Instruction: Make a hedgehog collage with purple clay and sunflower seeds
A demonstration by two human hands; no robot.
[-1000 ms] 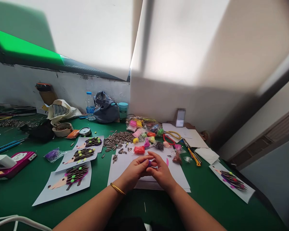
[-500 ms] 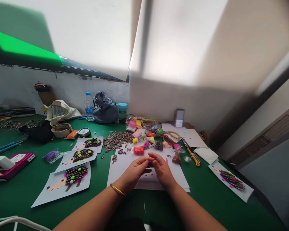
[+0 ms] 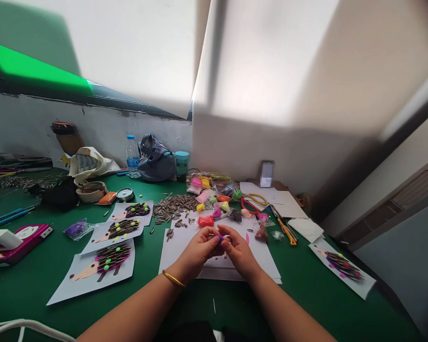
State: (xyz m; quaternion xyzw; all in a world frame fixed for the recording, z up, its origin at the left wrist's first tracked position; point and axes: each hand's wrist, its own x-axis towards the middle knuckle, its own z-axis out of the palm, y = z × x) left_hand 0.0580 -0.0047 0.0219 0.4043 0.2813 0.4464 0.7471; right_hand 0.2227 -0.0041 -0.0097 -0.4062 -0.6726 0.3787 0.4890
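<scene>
Two hands meet at the lower centre of the frame, above white paper (image 3: 257,261) on the green surface (image 3: 146,289). The left hand (image 3: 204,247) and right hand (image 3: 236,251) both have a nearly closed grip, fingers curled round purple clay (image 3: 220,240) between them. Just beyond lies a red packet (image 3: 206,221); seeds (image 3: 174,206) heap up left of centre. Three hedgehog pictures (image 3: 92,270) lie at lower left, a fourth (image 3: 342,268) at lower right.
</scene>
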